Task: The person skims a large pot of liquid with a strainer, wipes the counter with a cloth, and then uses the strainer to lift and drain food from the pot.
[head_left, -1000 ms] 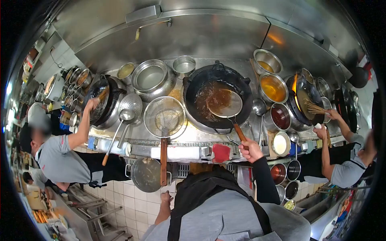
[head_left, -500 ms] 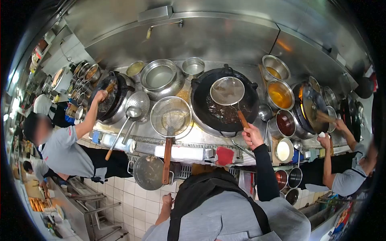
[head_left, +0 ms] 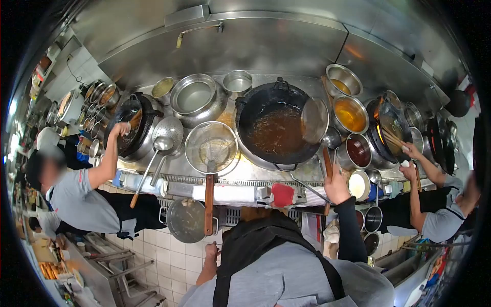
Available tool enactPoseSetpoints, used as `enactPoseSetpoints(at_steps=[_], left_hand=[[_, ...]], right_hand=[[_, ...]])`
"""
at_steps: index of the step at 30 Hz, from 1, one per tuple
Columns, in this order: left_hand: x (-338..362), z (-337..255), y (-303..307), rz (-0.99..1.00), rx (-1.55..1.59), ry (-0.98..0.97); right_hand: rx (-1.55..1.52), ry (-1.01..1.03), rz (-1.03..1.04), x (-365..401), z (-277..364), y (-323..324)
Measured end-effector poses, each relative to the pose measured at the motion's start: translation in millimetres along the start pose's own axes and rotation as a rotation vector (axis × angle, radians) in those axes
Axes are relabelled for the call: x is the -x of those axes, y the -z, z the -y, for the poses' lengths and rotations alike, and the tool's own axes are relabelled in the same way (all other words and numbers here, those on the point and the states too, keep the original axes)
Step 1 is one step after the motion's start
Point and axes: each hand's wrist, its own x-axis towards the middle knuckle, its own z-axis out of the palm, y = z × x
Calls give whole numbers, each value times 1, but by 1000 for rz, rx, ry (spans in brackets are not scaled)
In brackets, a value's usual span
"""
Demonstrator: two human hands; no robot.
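My right hand (head_left: 337, 187) is closed around the wooden handle of a round mesh strainer (head_left: 315, 121). The strainer's mesh tilts over the right rim of a large black wok (head_left: 276, 128), where brown liquid bubbles. A steel ladle (head_left: 331, 137) lies just right of the strainer, its handle running down close to my right hand. Low in front of the floor tiles, my left hand (head_left: 211, 250) hangs with its fingers curled; whatever they may hold is hidden. Above it is a grey pot (head_left: 175, 221), crossed near its right side by the wooden handle of a second mesh strainer (head_left: 197, 148).
A wide steel pot (head_left: 177, 102), a perforated skimmer (head_left: 173, 130) and a ladle (head_left: 163, 143) stand left of the wok. Bowls of orange liquid (head_left: 350, 115) and dark red sauce (head_left: 358, 151) flank its right. Co-workers (head_left: 84, 189) (head_left: 440, 204) handle woks on both sides.
My right hand has drawn the strainer right and toward me, from above the wok's middle to its right rim, tilting the mesh. More brown liquid shows. My left hand has barely moved.
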Motion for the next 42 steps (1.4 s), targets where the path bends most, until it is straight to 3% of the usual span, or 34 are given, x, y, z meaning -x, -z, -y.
enactPoseSetpoints(at_steps=[2,5,10,12,24,29,32,35,36,39,40,41,42], left_hand=[[-8,-6,0,-29,59,-4],[-13,-16,-1,-38,113,2],[-4,-22,-1,-11,86,-17],[0,-25,-2,-19,89,6],[25,8,3,-88,142,69],[28,22,0,-65,90,53],[26,25,-1,-47,52,18],[15,23,1,-17,-28,-56],[11,23,3,-3,-90,-102],[-2,17,5,8,-167,-151],[-4,15,3,4,-102,-112],[5,3,-1,-52,172,19],[1,0,1,-38,167,-13]], right_hand=[[-97,-114,174,16,8,12],[-576,-428,451,30,10,18],[-1108,-585,580,4,-47,-27],[-1201,-597,540,-13,-57,-41],[-1079,-433,390,-76,-23,-55],[-901,-296,292,-64,3,-22],[-311,117,-39,-61,-24,-4],[35,59,-92,-35,10,35],[79,1,-46,-26,19,46],[118,120,54,-18,-32,46],[44,31,194,-16,-45,49],[-128,-101,307,-11,-33,55],[-297,-257,400,-6,-21,61]])
